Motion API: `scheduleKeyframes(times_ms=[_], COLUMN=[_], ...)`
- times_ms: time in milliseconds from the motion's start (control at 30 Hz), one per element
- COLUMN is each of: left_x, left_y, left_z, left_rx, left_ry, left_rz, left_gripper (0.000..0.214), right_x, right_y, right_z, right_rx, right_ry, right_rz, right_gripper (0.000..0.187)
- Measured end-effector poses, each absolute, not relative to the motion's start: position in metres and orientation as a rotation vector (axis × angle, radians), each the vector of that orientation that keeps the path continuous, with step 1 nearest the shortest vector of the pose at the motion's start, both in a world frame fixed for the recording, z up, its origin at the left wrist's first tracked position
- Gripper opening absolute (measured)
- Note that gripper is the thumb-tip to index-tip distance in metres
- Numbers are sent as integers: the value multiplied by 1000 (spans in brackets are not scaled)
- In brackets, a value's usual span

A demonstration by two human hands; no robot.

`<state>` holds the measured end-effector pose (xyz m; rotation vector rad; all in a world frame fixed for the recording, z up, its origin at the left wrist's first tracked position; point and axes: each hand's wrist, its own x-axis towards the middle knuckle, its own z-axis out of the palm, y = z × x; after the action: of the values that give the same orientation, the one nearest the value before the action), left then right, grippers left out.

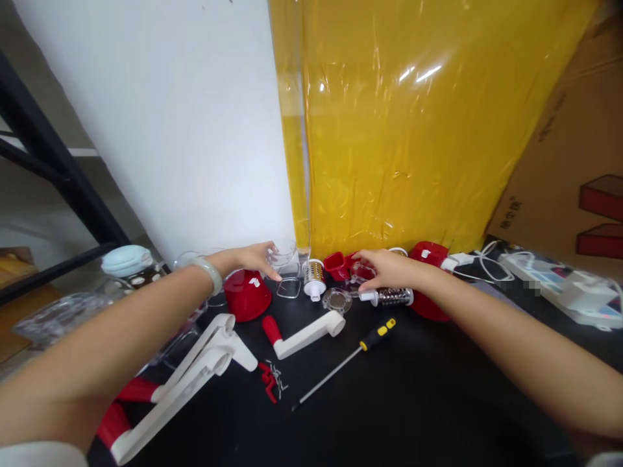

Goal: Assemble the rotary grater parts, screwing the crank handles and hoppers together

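My left hand (256,259) reaches over the back of the table, thumb and forefinger apart beside a clear plastic bowl (283,251); I cannot tell whether it touches it. Below that hand sits a red grater base (247,297). My right hand (384,267) has its fingers spread around a clear plastic piece (361,272), near a red hopper-shaped part (335,264). Two grater drums lie close by: one metal drum (315,277) between the hands, another dark-holed drum (393,297) under my right hand. A clear round disc (337,299) lies in front.
Nearer me lie a white crank with red knob (306,336), a screwdriver (346,364), small red pieces with screws (270,379) and more white cranks (180,383). Another red base (428,308) and a power strip (559,288) are right. White and yellow panels (413,143) stand behind.
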<state>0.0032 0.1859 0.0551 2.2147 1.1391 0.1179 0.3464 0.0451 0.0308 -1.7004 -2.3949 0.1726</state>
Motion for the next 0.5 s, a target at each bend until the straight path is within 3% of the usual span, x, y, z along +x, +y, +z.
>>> scheduleKeyframes(times_ms=[167, 400, 500], left_x=[2, -7, -8], left_y=[177, 162, 147], left_z=[46, 51, 61], left_rx=[2253, 2198, 2194], left_ry=[1134, 1250, 1337], left_rz=[122, 191, 272], left_gripper=[95, 90, 104], right_x=[313, 297, 295], right_y=[54, 62, 59], right_z=[17, -6, -12], right_rx=[-1711, -1760, -1746], right_ry=[-2452, -2511, -2501], right_rz=[150, 112, 84], right_gripper=[63, 60, 56])
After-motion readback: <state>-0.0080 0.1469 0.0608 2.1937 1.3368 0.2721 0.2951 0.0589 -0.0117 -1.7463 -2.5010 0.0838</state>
